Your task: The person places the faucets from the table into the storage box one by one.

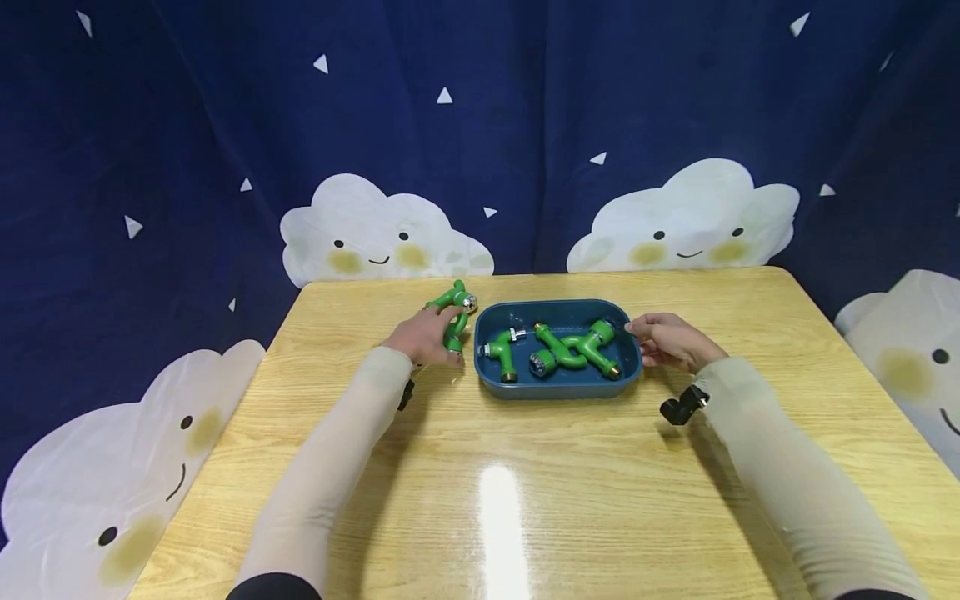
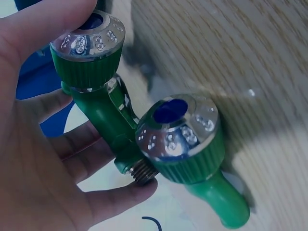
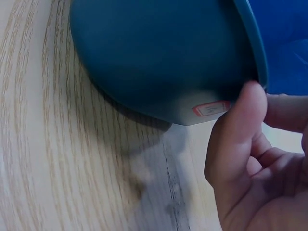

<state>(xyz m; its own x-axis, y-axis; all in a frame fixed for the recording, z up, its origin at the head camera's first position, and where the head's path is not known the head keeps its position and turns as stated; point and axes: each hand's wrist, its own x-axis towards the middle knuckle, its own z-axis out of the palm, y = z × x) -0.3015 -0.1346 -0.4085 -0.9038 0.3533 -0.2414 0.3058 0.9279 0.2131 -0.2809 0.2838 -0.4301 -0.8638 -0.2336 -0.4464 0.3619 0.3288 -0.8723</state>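
Observation:
My left hand [image 1: 427,335] is around a green tap [image 2: 98,113] with a chrome-topped knob, left of the blue bin [image 1: 558,392]. In the left wrist view the thumb lies on the knob and the fingers curl behind the tap's body. A second green tap [image 2: 216,197] lies right beside it, its chrome cap with a dark blue centre facing up. At the bin's right end, my right hand [image 1: 673,340] pinches the rim between thumb and fingers. Inside the bin lie three green taps, among them one at the left [image 1: 504,354] and one at the right [image 1: 592,343].
A small red-and-white label [image 3: 211,109] is on the bin's outer wall. The bin stands on a wooden table [image 1: 600,483] near its far edge. Behind the table hangs a dark blue curtain [image 1: 510,150] with cloud faces.

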